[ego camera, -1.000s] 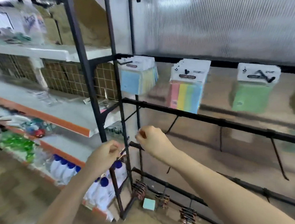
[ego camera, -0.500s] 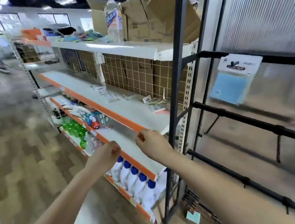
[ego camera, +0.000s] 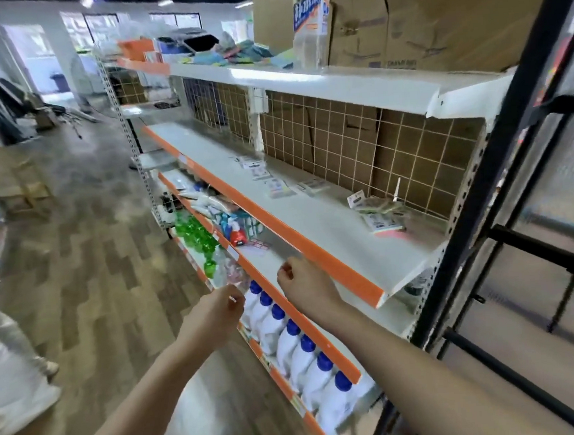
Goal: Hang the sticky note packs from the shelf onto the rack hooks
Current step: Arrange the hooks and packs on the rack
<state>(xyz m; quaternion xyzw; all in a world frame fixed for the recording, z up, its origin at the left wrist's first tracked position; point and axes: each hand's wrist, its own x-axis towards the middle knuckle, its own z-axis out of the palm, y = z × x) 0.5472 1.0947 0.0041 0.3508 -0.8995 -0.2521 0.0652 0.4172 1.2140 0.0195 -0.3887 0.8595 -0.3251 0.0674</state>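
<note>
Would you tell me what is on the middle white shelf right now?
Several sticky note packs lie scattered on the middle shelf, mostly along the wire grid. Its far right end is hidden behind the black rack post.

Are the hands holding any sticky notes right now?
No. The left hand and right hand are both curled with nothing in their grip. The sticky note packs lie on the shelf.

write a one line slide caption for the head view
Both hands, left and right, reach empty toward sticky note packs lying on the white shelf beside the black rack.
</note>
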